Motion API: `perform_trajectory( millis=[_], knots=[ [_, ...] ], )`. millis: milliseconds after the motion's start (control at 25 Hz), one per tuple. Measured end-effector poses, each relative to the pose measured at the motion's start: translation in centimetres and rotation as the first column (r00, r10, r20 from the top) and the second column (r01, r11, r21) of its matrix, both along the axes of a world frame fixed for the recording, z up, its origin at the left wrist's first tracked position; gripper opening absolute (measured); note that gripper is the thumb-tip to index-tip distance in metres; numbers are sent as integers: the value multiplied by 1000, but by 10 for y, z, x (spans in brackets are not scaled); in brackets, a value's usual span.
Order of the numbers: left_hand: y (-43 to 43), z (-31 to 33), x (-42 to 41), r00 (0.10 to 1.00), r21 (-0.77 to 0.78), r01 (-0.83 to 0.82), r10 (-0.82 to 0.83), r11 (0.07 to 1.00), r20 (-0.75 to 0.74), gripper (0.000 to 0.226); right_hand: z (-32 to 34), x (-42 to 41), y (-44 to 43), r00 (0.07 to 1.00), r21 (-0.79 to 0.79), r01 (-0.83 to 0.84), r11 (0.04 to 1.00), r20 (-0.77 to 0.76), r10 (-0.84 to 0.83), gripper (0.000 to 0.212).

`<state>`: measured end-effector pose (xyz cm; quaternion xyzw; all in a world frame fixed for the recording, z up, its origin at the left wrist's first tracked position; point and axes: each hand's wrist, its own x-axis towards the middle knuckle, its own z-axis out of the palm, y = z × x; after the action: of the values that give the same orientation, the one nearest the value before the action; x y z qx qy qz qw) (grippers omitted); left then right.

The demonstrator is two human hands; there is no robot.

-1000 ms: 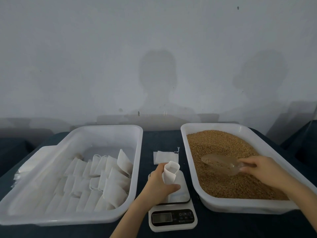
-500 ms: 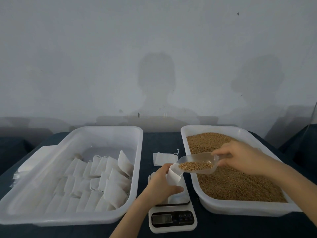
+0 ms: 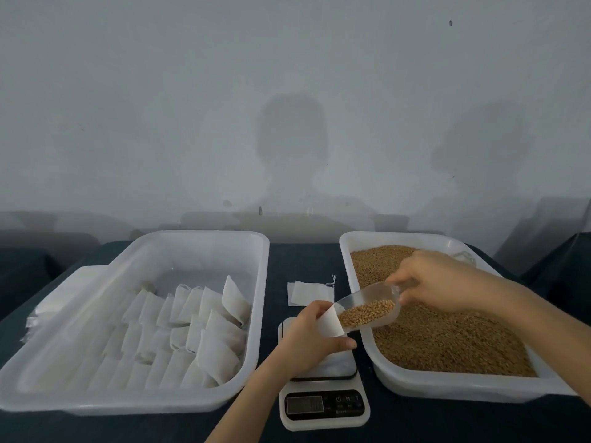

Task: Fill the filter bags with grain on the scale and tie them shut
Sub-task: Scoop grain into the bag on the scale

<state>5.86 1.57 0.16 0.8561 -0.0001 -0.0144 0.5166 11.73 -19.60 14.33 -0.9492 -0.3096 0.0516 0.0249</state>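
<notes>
The filter bag and spare bags were white; tray at 9 o'clock, translucent white; grain at 3 o'clock, golden-brown; scoop, clear; scale at 6 o'clock, white with black panel; table, dark blue.

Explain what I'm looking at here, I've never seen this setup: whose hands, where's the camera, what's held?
There is no machine here: a person works with two bare hands, and the single picture comes from a camera worn on their head, looking forward and down. On the dark table stand two white tubs: the left tub holds rows of white bags, the right tub holds brown grain. Between them sits a small scale, with one flat spare bag lying behind it. The left hand holds an open filter bag above the scale. The right hand holds a clear scoop of grain, tipped at the bag's mouth.
</notes>
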Motion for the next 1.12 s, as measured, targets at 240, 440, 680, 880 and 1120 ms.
perform_trajectory(
  millis=[240, 440, 680, 880, 1120],
  knots=[
    [-4, 4, 4, 999, 0, -28, 28, 1000, 23, 60, 21, -5, 26, 998, -126, -24, 992, 57, 32, 25],
    [-11, 3, 2, 993, -28, -90, 92, 996, 68, 44, 39, -17, 56, 986, -342, -49, 938, 135, 101, 19],
    [-21, -2, 3, 959, -150, -257, 271, 955, 79, 38, 47, -40, 100, 835, -583, -72, 809, 409, 369, 15],
    [-16, -6, 2, 933, -257, -326, 353, 910, 66, 45, 34, -56, 115, 750, -548, -71, 834, 522, 407, 16],
    [-9, -6, -4, 940, -254, -303, 332, 919, 80, 47, 51, -45, 56, 711, -263, -44, 964, 670, 215, 21]
  ],
)
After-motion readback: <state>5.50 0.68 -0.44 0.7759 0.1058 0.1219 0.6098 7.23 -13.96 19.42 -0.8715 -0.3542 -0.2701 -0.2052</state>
